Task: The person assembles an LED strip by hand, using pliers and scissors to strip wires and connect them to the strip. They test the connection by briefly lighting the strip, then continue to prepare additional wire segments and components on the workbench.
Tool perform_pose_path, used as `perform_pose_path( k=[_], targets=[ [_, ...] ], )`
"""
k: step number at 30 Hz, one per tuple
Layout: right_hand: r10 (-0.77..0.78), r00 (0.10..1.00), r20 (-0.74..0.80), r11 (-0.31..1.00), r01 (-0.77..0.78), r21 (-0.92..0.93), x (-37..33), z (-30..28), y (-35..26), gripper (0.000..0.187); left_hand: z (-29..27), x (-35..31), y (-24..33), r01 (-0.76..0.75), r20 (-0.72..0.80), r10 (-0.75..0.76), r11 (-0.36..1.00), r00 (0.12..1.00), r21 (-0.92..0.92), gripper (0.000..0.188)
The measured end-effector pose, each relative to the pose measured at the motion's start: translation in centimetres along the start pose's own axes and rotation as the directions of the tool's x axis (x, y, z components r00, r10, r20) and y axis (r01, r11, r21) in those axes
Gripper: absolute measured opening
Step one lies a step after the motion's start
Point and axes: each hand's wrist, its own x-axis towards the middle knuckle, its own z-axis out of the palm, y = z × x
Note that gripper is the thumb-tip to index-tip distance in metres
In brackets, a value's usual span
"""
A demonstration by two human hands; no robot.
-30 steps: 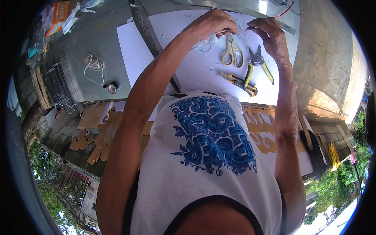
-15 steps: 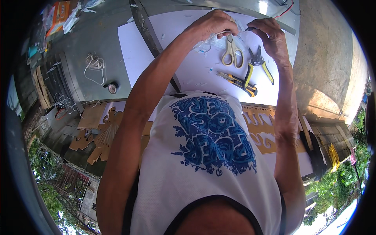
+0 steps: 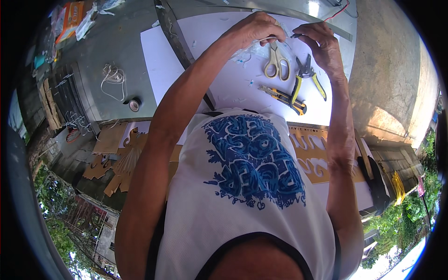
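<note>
White tabletop (image 3: 158, 60) under sun, scissors (image 3: 276, 63), pliers (image 3: 305, 77) and utility knife (image 3: 282, 98) lying near. Left hand (image 3: 254, 30) and right hand (image 3: 319, 44) raised above, fingers pinched together on something too small to tell.

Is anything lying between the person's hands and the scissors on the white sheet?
Nothing visible. The scissors lie in the open on the white sheet, just below the left hand and beside the right hand; the pliers sit off to their right.
</note>
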Motion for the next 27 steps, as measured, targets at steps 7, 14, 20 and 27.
perform_pose_path(
  k=[7, 14, 20, 27],
  targets=[
    [-0.01, 0.999, -0.042, 1.0, 0.009, -0.026, -0.4, 0.4, 0.9, 0.021, 0.0, 0.1, -1.0, -0.1, -0.015, 0.1, 0.994, 0.995, -0.039, 0.018],
    [-0.01, 0.997, -0.08, 0.993, 0.02, 0.114, -0.9, 1.0, 0.8, 0.025, 0.6, -1.0, -0.5, -0.088, -0.038, 0.086, 0.995, 0.996, -0.048, 0.023],
    [0.158, 0.983, 0.097, 0.973, -0.172, 0.154, -1.4, 0.8, 0.5, 0.028, 1.0, -0.6, -1.0, -0.052, -0.049, 0.047, 0.993, 0.998, -0.106, 0.024],
    [-0.004, 0.992, 0.123, 0.958, -0.032, 0.284, -1.6, 0.2, 0.5, 0.038, 0.9, -0.4, -1.6, -0.03, -0.021, 0.027, 0.988, 0.999, -0.152, 0.028]
  ],
)
